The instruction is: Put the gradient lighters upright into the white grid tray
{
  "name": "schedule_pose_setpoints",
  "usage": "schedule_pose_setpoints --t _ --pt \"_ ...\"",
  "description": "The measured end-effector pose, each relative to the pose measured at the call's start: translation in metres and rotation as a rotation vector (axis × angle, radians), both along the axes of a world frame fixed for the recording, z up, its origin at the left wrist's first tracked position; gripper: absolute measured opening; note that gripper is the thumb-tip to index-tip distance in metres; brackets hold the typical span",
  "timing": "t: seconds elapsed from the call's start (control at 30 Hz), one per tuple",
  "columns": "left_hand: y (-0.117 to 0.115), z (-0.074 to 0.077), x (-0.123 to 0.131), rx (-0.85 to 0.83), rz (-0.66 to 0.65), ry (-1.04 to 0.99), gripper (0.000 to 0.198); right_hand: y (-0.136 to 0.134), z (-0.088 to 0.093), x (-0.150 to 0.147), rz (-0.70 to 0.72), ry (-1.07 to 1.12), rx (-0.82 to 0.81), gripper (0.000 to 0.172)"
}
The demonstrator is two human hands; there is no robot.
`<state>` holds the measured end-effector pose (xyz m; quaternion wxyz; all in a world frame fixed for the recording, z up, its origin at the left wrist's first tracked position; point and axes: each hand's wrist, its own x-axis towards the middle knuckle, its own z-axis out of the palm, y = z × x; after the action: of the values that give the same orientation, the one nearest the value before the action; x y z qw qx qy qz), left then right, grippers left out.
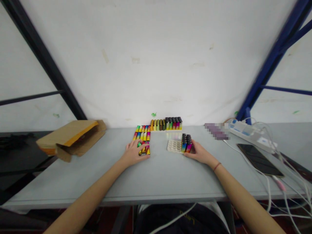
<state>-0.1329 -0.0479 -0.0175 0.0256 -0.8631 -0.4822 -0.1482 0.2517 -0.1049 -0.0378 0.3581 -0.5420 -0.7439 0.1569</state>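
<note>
One long pale-grey counter (114, 182) carries everything, with open room along its front edge. Near its left end lies a torn brown cardboard envelope (73, 139); upright multicoloured plastic lighters (165, 124) line the back edge. The left hand (134, 153) rests its fingers, spread fairly wide, on flat rows of yellow-and-rainbow lighters (142, 136). The right hand (198, 153) curls narrow fingers against black-capped rainbow lighters (186, 143) standing in a white plastic tray (174, 146).
</note>
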Motion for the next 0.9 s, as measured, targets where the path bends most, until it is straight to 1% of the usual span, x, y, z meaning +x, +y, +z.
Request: schedule_pose_setpoints --t 0.13,0.27,0.37,0.47,0.57,0.67,0.73,0.77,0.83,0.9 --pt "0.013 -0.002 -0.002 0.007 -0.064 -0.011 0.049 0.002 -0.003 0.001 0.002 -0.005 -0.001 0.069" --pt "0.030 -0.002 -0.011 -0.014 -0.156 0.005 0.050 0.002 -0.002 0.001 0.011 -0.007 -0.005 0.070" --pt "0.037 0.000 -0.013 -0.022 -0.230 0.012 0.051 0.001 -0.001 0.001 0.022 -0.003 -0.005 0.069" --pt "0.039 0.001 -0.013 -0.005 -0.286 -0.011 0.051 0.001 -0.001 0.001 0.015 0.001 -0.010 0.071" --pt "0.036 0.003 -0.014 -0.008 -0.316 -0.029 0.048 0.000 0.000 0.000 0.004 0.009 -0.002 0.072" --pt "0.027 0.011 -0.011 0.014 -0.276 -0.042 0.051 -0.001 0.003 -0.001 0.025 0.018 0.007 0.072" --pt "0.018 0.019 0.000 0.058 -0.230 -0.091 0.058 -0.001 0.005 -0.002 0.029 0.015 0.001 0.071" --pt "0.014 0.025 0.010 0.069 -0.224 -0.135 0.061 -0.001 0.005 -0.002 0.027 0.012 -0.003 0.071" --pt "0.006 0.034 0.039 0.004 -0.291 -0.232 0.062 -0.001 0.005 -0.002 0.021 0.012 -0.003 0.071" --pt "0.001 0.039 0.078 -0.126 -0.374 -0.336 0.073 -0.001 0.006 -0.003 0.028 0.025 0.005 0.071"
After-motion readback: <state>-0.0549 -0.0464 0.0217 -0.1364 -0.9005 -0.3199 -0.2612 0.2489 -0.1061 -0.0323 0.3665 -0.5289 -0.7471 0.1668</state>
